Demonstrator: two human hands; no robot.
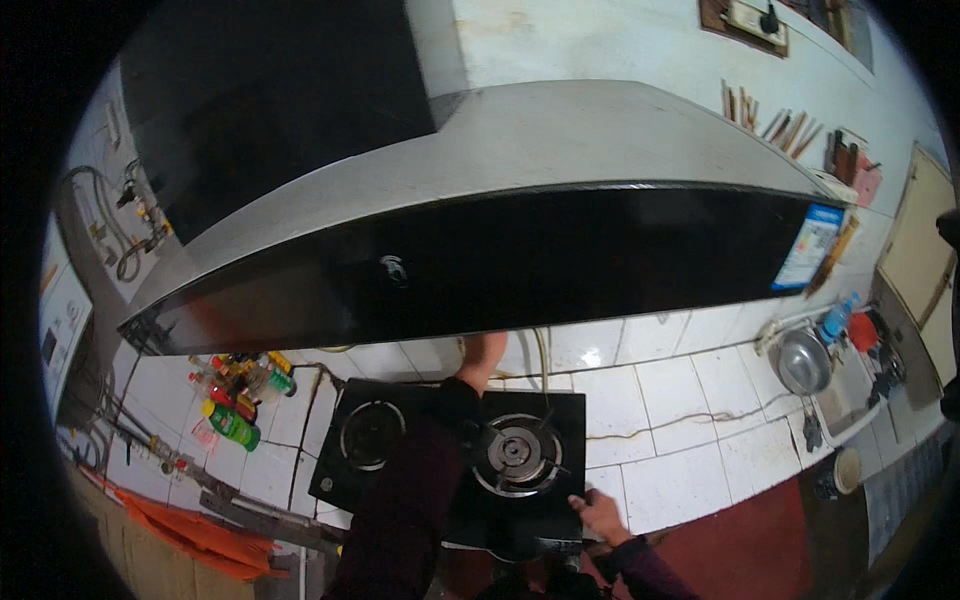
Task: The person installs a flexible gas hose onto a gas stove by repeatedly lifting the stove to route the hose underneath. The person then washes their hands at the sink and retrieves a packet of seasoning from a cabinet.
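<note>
A black glass two-burner gas stove lies on the white tiled counter below me. My left arm reaches across its middle, between the two burners, toward the back wall. Only the wrist part of my left hand shows; the range hood hides its fingers and whatever they touch. My right hand is at the stove's front right corner, closed on the edge with a fingertip on the glass. The right burner has its metal ring and pan support; the left burner is darker.
Several condiment bottles, one a green bottle, stand left of the stove. A pale hose runs down the wall behind it. To the right are a metal pot and a sink. The hood's front edge overhangs the stove's back.
</note>
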